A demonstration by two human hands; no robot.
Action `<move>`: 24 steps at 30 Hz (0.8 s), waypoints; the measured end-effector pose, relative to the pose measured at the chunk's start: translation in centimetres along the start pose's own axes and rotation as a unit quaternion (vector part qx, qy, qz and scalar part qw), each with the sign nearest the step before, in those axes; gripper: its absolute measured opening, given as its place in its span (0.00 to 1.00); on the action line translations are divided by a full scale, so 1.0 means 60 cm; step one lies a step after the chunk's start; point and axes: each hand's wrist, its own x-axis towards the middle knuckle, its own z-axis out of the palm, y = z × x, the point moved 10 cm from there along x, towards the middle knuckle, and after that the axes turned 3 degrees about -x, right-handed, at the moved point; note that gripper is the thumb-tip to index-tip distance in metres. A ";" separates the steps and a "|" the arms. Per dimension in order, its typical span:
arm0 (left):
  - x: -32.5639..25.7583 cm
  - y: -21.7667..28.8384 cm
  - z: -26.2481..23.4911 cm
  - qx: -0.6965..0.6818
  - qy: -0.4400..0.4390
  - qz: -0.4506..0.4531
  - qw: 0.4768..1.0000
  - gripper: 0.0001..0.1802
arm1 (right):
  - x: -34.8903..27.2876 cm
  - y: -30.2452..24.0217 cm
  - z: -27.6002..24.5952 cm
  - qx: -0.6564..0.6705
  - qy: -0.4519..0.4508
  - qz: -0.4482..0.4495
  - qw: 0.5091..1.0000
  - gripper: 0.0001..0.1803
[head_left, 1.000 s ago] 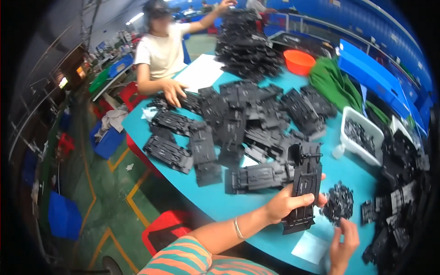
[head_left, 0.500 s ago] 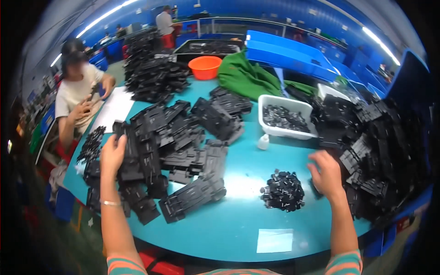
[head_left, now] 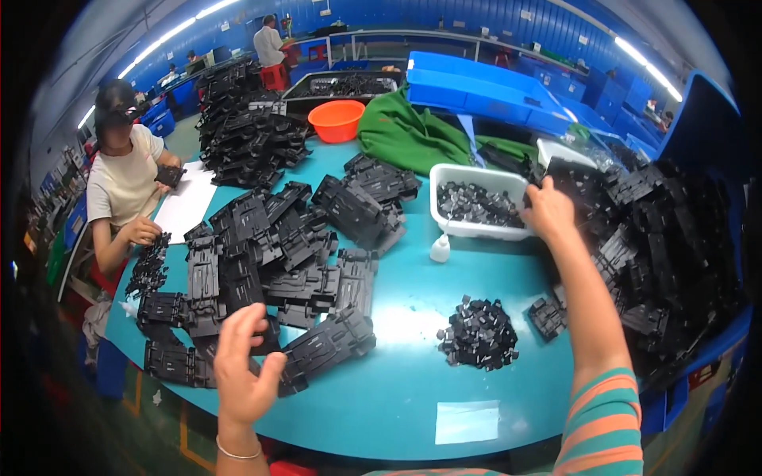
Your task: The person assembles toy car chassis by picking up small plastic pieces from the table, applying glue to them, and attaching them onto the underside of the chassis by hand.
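My left hand (head_left: 248,369) hovers over the near left of the table, fingers spread, holding nothing. Beneath and beyond it lie black plastic chassis-like plates (head_left: 329,341), loosely overlapping. My right hand (head_left: 549,210) reaches far forward, fingers apart, at the right end of a white tray (head_left: 480,228) of small dark pieces. Its fingertips are against the dark parts behind, so contact is unclear. Beside that arm rises a big heap of black plastic parts (head_left: 675,238). A mound of small black pieces (head_left: 478,333) sits on the teal table (head_left: 397,412) between my arms.
A small white bottle (head_left: 440,249) stands before the tray. Behind are a green cloth (head_left: 413,135), an orange bowl (head_left: 336,120) and a blue bin (head_left: 476,87). A tall black stack (head_left: 246,127) stands far left, near a co-worker (head_left: 127,174). A pale paper (head_left: 467,422) lies in front.
My left hand has come off the left-hand plates, nearer and to the right. My right hand has moved forward to the tray's end. The co-worker's hands have separated, one holding a dark part.
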 end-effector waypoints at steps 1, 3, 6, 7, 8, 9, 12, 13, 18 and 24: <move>-0.002 0.011 0.010 -0.003 -0.011 0.007 1.000 0.32 | 0.002 0.006 -0.009 0.013 0.011 0.007 1.000 0.17; -0.005 0.021 0.032 -0.029 -0.050 0.009 0.998 0.32 | -0.007 0.009 -0.022 0.031 0.005 0.014 0.999 0.15; 0.012 0.040 0.079 -0.067 -0.115 0.006 0.991 0.28 | 0.001 0.024 -0.034 0.044 0.006 0.006 0.999 0.13; 0.022 0.047 0.098 -0.076 -0.148 0.010 0.986 0.26 | -0.001 0.025 -0.044 0.046 0.010 0.002 0.999 0.13; 0.038 0.062 0.120 -0.082 -0.156 0.050 0.983 0.23 | -0.005 0.027 -0.057 0.047 0.015 -0.002 0.999 0.13; 0.060 0.067 0.158 -0.082 -0.179 0.054 0.979 0.22 | -0.010 0.036 -0.054 0.036 0.004 0.001 0.999 0.13; 0.111 0.069 0.258 -0.028 -0.232 0.117 0.965 0.25 | -0.022 0.022 -0.065 0.040 -0.007 -0.022 0.999 0.14; 0.129 0.053 0.294 0.008 -0.244 0.102 0.964 0.27 | -0.023 0.017 -0.066 0.042 -0.005 -0.034 0.999 0.19; 0.170 0.043 0.408 0.088 -0.312 0.031 0.945 0.31 | -0.031 0.031 -0.059 0.048 -0.040 -0.021 0.998 0.29; 0.143 0.098 0.403 0.053 -0.312 0.086 0.945 0.29 | -0.049 0.087 -0.089 0.121 -0.046 0.042 0.991 0.39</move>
